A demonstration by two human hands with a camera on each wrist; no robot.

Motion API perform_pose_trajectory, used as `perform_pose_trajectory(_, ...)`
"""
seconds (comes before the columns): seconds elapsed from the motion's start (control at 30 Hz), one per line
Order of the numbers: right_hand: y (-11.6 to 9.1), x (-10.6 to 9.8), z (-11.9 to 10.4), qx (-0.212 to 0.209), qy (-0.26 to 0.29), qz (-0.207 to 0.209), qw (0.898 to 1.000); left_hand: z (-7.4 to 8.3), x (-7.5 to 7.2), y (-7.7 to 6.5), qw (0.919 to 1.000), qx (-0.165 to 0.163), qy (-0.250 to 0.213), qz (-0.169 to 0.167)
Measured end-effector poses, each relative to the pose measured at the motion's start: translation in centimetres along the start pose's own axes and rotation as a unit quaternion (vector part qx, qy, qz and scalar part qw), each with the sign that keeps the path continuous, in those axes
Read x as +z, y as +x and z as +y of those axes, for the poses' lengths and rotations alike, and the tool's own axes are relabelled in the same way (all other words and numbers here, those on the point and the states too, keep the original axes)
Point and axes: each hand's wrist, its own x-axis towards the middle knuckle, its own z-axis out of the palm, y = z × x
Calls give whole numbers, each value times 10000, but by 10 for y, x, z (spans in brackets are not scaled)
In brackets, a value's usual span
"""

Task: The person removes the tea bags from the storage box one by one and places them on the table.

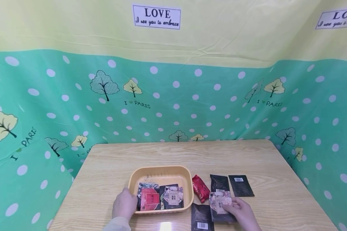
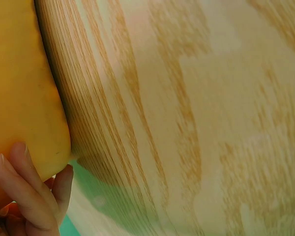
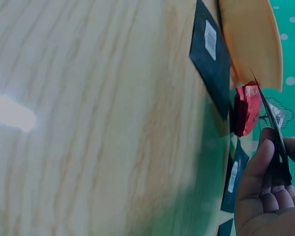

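Observation:
In the head view my left hand (image 1: pixel 124 203) grips the left rim of a yellow plastic tray (image 1: pixel 188 179); the left wrist view has its fingers against the outer wall. Two sachets lie inside the tray, one with a red label (image 1: pixel 151 198) and one with a floral print (image 1: pixel 173 197). My right hand (image 1: pixel 243 210) pinches another floral-print sachet (image 1: pixel 217 202) between thumb and fingers, right of the tray. Edge-on in the right wrist view, this sachet (image 3: pixel 273 118) looks thin and flat.
Beside the tray lies a red crinkled packet (image 1: pixel 200 188). Black sachets with white barcode labels lie on the wooden table (image 1: pixel 104 170): one at the front (image 1: pixel 201 218), another behind the held one (image 1: pixel 219 182), a third farther right (image 1: pixel 241 186). Patterned cloth (image 1: pixel 173 96) hangs around the table.

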Motion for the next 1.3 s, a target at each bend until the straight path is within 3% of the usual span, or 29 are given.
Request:
perform_pose_trajectory(0.57, 5, -5, 18, 276, 89, -18, 9996, 1, 0, -1, 10000, -14, -39, -20)
perform_pose_trajectory(0.73, 5, -6, 19, 177, -33, -72, 9998, 0, 0, -1, 10000, -8, -45, -43)
perform_pose_trajectory(1.0, 8, -7, 25, 428, -178, -306, 9985, 0, -1, -1, 10000, 39, -50, -55)
perform_pose_trajectory(1.3, 8, -7, 26, 458, -403, -248, 9978, 0, -2, 0, 10000, 29, -24, -36)
